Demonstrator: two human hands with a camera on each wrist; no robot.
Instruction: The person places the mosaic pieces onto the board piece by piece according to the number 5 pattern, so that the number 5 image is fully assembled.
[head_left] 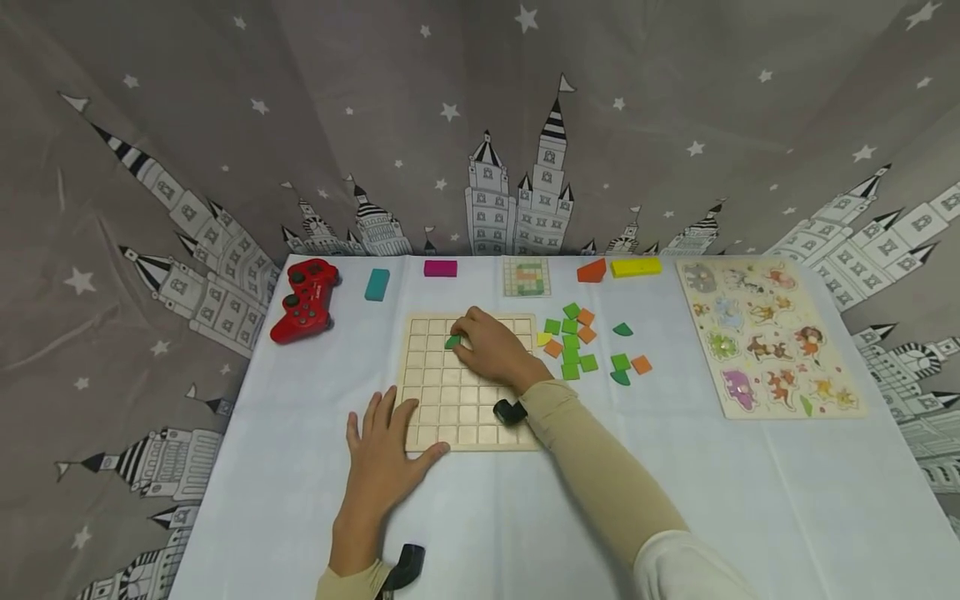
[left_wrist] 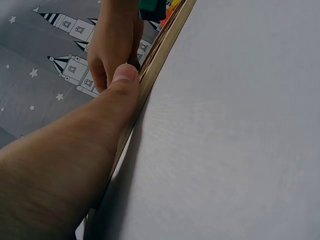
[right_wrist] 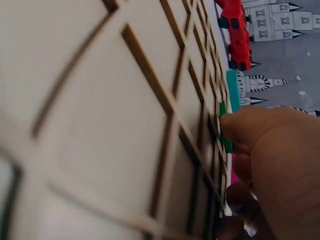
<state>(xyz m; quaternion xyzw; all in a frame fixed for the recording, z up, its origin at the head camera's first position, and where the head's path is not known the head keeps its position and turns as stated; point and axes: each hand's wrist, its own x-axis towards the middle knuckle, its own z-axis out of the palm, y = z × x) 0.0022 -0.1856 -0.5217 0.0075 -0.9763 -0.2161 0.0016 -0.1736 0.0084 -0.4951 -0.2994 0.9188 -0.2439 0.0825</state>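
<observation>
A square wooden grid board (head_left: 450, 414) lies on the white table. Over its upper part, my right hand (head_left: 491, 346) pinches a small dark green piece (head_left: 452, 342) between thumb and fingers. The right wrist view shows that green piece (right_wrist: 225, 127) close over the grid cells, with the thumb on it. At the board's lower left corner rests my left hand (head_left: 382, 454), fingers spread along the left edge and thumb by the front edge. In the left wrist view, the left thumb (left_wrist: 125, 82) lies against the board's side.
Green tiles (head_left: 571, 342), orange tiles (head_left: 641, 364) and dark green quarter-round pieces (head_left: 622, 330) lie right of the board. Behind it are a pattern card (head_left: 516, 287) and coloured blocks (head_left: 440, 268). A red game controller (head_left: 306, 302) is left; an animal puzzle (head_left: 757, 400) is right.
</observation>
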